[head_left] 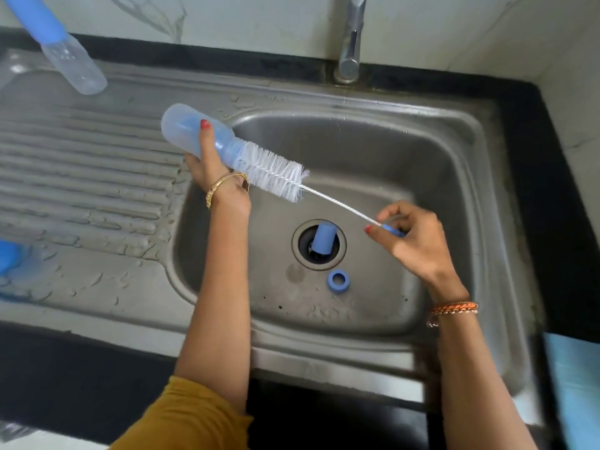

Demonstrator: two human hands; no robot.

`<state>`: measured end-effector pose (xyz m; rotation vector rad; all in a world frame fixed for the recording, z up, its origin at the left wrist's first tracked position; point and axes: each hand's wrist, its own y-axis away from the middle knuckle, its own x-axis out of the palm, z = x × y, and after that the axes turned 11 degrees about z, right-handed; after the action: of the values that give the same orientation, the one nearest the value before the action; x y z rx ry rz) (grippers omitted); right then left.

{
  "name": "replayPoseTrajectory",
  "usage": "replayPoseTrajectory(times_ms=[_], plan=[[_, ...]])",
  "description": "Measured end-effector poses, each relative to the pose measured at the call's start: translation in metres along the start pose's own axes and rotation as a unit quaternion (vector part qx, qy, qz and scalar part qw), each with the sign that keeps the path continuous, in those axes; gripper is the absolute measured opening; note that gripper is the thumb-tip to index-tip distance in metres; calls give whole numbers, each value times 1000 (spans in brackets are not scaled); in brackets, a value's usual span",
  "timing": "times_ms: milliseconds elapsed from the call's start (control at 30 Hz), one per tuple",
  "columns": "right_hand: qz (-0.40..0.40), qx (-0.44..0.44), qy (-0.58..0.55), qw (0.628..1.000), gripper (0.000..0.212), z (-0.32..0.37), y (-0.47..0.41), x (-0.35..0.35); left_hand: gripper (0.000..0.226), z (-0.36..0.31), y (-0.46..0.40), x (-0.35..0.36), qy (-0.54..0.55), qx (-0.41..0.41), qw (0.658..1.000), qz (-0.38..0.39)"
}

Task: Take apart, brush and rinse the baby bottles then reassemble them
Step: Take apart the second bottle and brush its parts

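Observation:
My left hand (207, 160) grips a clear baby bottle (181, 129) held sideways over the sink's left rim, its neck pointing right. A white bottle brush (276, 172) sticks partly out of the neck, its blue tip inside the bottle. My right hand (412, 238) pinches the brush's blue handle end over the basin. A blue bottle cap (323, 238) stands in the drain hole, and a blue screw ring (338, 280) lies on the basin floor just below it. A second, assembled bottle (69, 60) with a blue top lies at the back left of the drainboard.
The steel sink basin (438, 151) sits right of a ribbed, wet drainboard (81, 177). A chrome tap (350, 40) rises behind the basin; no water runs. A blue object (8, 256) sits at the drainboard's left edge. Black counter (558, 190) borders the sink.

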<state>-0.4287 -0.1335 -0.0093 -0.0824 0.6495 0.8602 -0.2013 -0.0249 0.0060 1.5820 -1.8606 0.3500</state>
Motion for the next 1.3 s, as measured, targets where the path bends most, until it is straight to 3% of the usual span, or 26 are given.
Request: replayPoseTrajectory(times_ms=[100,167,200,267,300,367,467,533,600,667,733,767,833,867,933,1000,1033,1067,1133,1200,1300], plan=[[-116,-82,55,988,14,-2,2,-11,43,5,-1,0,3,-19,999,40],[-138,-100,97,981,12,3,5,-12,43,5,-1,-3,21,-41,998,52],[-99,-82,75,989,14,6,6,-11,39,4,-2,-4,30,-48,997,55],[85,26,-63,994,24,18,10,-10,27,2,-4,-6,53,-51,996,56],[171,92,-127,973,28,24,12,-10,22,2,-5,-6,62,-47,996,53],[236,140,-153,950,29,28,13,-9,20,1,-9,-8,71,-38,996,48],[174,75,-105,976,16,31,11,-6,31,-3,-15,-14,70,-26,996,55],[34,6,49,998,18,29,6,-3,34,-5,-18,-16,67,-23,996,57],[-98,-52,161,981,25,29,4,-1,35,-5,-20,-16,85,-23,995,54],[-76,-60,119,988,32,31,3,0,40,-3,-22,-17,110,-18,993,44],[57,2,-28,998,33,36,5,1,44,-3,-27,-16,94,-16,994,52],[128,48,-100,986,31,38,8,2,48,-4,-30,-13,82,-15,994,64],[185,90,-160,966,29,37,11,2,54,-9,-35,-7,62,-18,993,94],[168,71,-155,971,30,34,12,3,53,-11,-37,-3,54,-19,993,102],[49,-13,-38,998,33,30,12,5,54,-13,-41,3,37,-22,993,108],[-88,-39,133,986,35,29,14,6,62,-11,-38,3,20,-36,993,113],[-106,-27,148,983,36,30,14,6,61,-9,-36,2,14,-49,992,114],[-75,-6,108,991,37,30,14,4,55,-6,-34,1,13,-65,991,115],[81,75,-69,991,43,27,14,1,36,-3,-35,-2,20,-91,986,141],[222,176,-188,940,44,22,16,-6,27,-5,-38,-1,46,-92,981,165],[242,200,-167,935,40,17,12,-16,27,-14,-44,7,31,-66,984,165]])
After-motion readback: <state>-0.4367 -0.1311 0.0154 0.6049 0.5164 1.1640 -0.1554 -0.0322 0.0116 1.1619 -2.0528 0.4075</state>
